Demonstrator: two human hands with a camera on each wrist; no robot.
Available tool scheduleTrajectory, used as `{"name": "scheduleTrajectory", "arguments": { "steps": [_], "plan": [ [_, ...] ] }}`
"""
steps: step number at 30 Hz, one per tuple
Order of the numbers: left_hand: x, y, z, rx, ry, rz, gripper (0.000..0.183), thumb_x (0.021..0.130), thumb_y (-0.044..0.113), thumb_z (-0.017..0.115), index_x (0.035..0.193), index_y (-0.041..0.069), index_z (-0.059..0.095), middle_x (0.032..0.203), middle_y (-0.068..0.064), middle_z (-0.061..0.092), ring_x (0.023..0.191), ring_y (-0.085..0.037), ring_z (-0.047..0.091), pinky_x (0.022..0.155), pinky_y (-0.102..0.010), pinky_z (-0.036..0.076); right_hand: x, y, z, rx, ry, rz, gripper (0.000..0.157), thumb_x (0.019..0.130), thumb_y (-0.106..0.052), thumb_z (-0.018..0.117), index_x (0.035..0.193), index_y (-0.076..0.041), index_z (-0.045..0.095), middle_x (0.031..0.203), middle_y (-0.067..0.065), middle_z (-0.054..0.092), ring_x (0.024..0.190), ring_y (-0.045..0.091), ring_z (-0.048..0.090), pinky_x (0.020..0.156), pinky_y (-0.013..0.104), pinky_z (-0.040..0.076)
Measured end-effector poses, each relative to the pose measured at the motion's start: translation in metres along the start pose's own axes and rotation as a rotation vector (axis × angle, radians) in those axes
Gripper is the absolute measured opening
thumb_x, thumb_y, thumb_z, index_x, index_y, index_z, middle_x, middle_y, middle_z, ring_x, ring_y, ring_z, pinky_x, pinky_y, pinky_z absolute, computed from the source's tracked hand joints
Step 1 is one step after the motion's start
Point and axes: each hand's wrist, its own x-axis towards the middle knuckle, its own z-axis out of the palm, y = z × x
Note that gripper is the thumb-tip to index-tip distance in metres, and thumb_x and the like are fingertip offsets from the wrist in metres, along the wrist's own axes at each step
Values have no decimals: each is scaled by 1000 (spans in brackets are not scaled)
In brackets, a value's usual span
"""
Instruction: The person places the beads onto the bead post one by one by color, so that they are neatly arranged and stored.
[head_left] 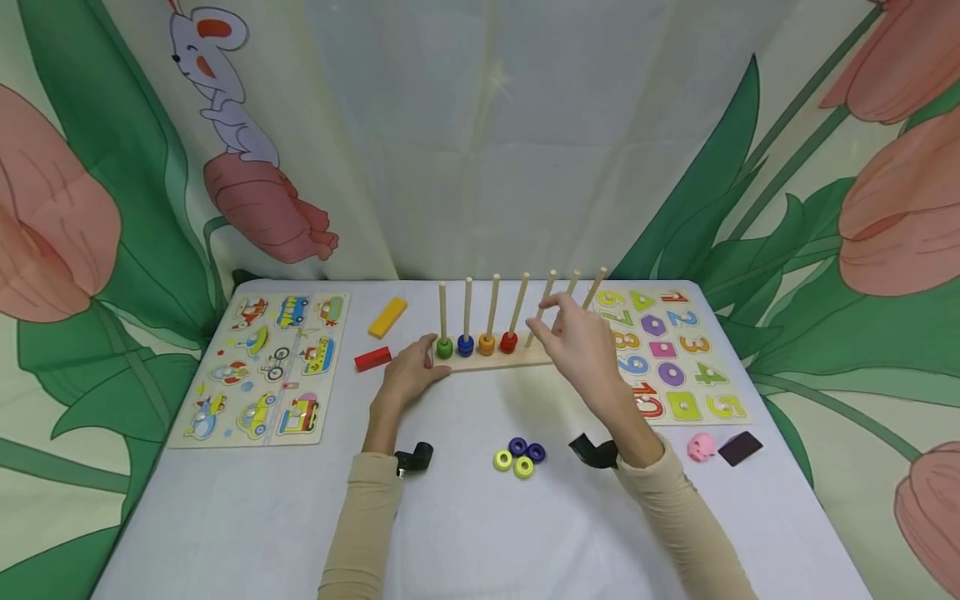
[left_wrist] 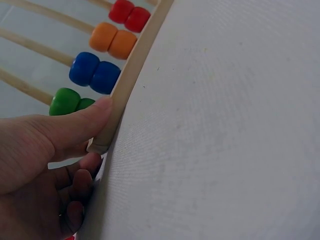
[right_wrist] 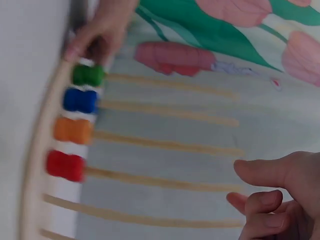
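Across a white-clothed table (head_left: 262, 517), a wooden peg rack (head_left: 504, 362) stands toward the back, its end pinched by the left hand (head_left: 408, 372), while the right hand (head_left: 585, 342), thumb and fingertips apart with nothing visibly held, hovers near the bare fifth peg (right_wrist: 140, 218). A firmly steadied rack and a straight-down approach look best here. Numerals 1 to 10 (head_left: 694, 344) read clearly at right; the loose rings (head_left: 524, 473) show no legible marking.
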Motion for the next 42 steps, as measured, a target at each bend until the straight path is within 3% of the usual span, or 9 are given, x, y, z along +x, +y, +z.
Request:
{"name": "scheduleTrajectory", "arguments": {
  "steps": [6, 11, 16, 24, 30, 37, 42],
  "plan": [
    [0, 0, -1, 1, 0, 4, 70, 83, 36, 73, 142, 12, 43, 78, -3, 53, 66, -19, 48, 58, -32, 34, -50, 20, 33, -43, -153, 22, 31, 86, -33, 70, 107, -11, 63, 56, -7, 51, 43, 9, 43, 40, 28, 35],
    [0, 0, -1, 4, 1, 9, 70, 83, 36, 73, 142, 13, 43, 78, -3, 54, 66, -19, 48, 58, -32, 34, -83, 34, 44, -63, -279, 61, 28, 83, -31, 74, 101, -12, 66, 54, -8, 48, 45, 9, 43, 43, 28, 35],
    [1, 0, -1, 17, 17, -5, 70, 83, 37, 73, 142, 14, 43, 78, -3, 53, 67, -19, 48, 59, -32, 34, -103, 46, 47, -60, -414, 73, 29, 77, -29, 78, 99, -15, 66, 54, -8, 46, 46, 9, 42, 45, 29, 34],
    [0, 0, -1, 18, 12, -6, 69, 83, 37, 73, 142, 14, 43, 80, -3, 53, 68, -19, 48, 59, -32, 33, -120, 57, 61, -97, -465, 14, 30, 75, -26, 80, 98, -13, 67, 54, -10, 45, 46, 6, 41, 43, 26, 32],
    [-1, 0, -1, 4, 9, -6, 70, 83, 37, 73, 142, 14, 42, 80, -3, 53, 68, -20, 48, 59, -32, 34, -104, 47, 49, -84, -383, 13, 30, 78, -28, 78, 99, -11, 66, 53, -10, 45, 45, 7, 41, 42, 25, 33],
    [0, -2, 0, -6, 14, 4, 70, 83, 36, 74, 141, 13, 43, 79, -4, 53, 67, -19, 48, 58, -32, 33, -52, 25, 11, -72, -247, 13, 36, 84, -34, 72, 109, -9, 62, 59, -5, 50, 49, 12, 44, 45, 28, 36],
    [1, -1, 1, -6, 15, 13, 69, 83, 36, 73, 141, 13, 43, 78, -3, 53, 66, -19, 48, 58, -32, 33, -14, 16, -21, -59, -93, -6, 39, 87, -35, 69, 112, -6, 62, 61, 0, 53, 47, 16, 44, 43, 31, 35]
  ]
}}
